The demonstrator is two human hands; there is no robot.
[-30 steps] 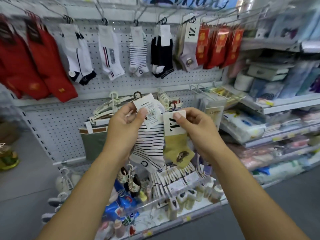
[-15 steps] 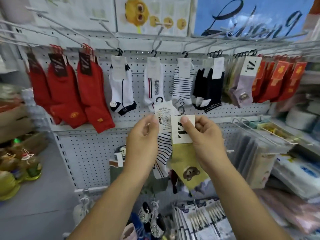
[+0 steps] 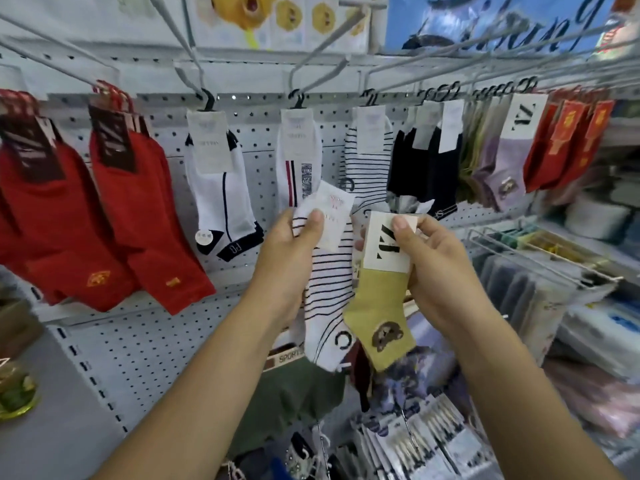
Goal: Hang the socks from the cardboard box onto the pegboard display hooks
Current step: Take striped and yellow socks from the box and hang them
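Head view: left hand (image 3: 291, 258) pinches the striped sock (image 3: 329, 306) by its paper tag, right hand (image 3: 440, 271) pinches the olive bear sock (image 3: 381, 306) by its card header, both lifted since a second ago from the lower panel to just under the display hooks (image 3: 311, 57), so hanging looks imminent. Above, the hung striped pair (image 3: 367, 168) has open pegboard (image 3: 138, 341) beneath; bear pairs (image 3: 498, 168) crowd the right; cardboard box not in view

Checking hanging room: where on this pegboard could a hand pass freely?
Bare white pegboard panel below the red socks, lower left of the left hand holding the striped white sock. Crowded at right: black socks, lilac bear socks, red-labelled socks overlap.
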